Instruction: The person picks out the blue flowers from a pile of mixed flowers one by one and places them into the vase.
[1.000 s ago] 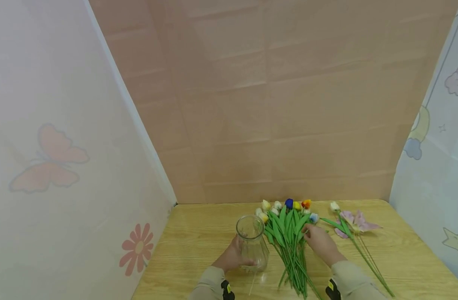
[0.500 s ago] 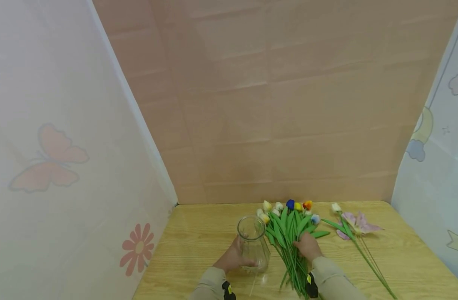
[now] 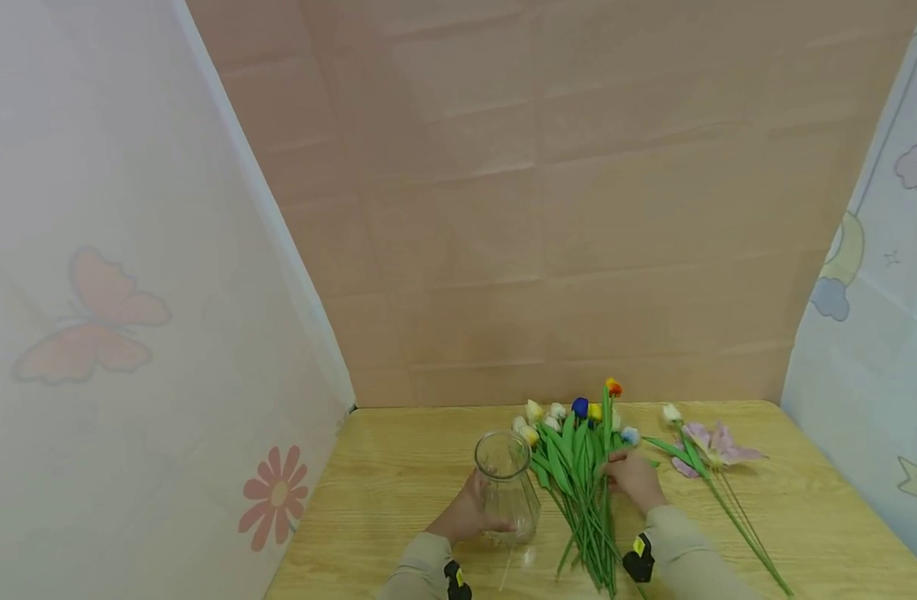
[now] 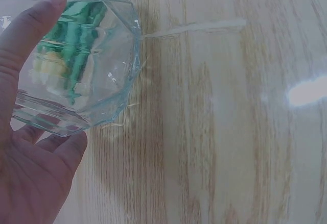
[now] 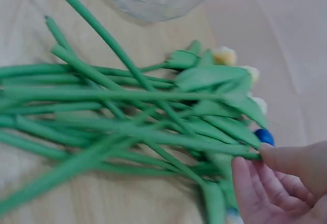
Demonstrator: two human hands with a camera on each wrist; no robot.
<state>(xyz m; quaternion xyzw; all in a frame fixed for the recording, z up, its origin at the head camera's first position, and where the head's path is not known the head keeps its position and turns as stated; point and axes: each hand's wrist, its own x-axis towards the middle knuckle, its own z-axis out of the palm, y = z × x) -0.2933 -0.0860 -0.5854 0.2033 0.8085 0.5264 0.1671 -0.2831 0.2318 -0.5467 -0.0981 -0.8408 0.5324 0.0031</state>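
Observation:
My left hand [image 3: 464, 512] grips a clear glass vase [image 3: 509, 505] around its lower body. In the left wrist view, the thumb lies across the faceted glass [image 4: 115, 68] and the fingers curl beneath it. Beside the vase lies a bundle of artificial tulips [image 3: 567, 454] with green stems and white, yellow and blue heads. My right hand [image 3: 635, 480] pinches the stem of an orange-red tulip [image 3: 613, 388], whose head stands above the other heads. The right wrist view shows thumb and fingertips closed on a green stem [image 5: 225, 146] over the bundle.
To the right lie a single white tulip [image 3: 672, 414] and a pink, wide-petalled flower [image 3: 717, 444], their long stems pointing toward the near right. The wooden table [image 3: 398, 450] ends at a tan backdrop [image 3: 458, 250], with pale printed sheets on both sides.
My right hand reached left into the bundle, then drew back slightly right and away, pinching the orange-red tulip, whose head has risen. The left hand and vase stayed in place.

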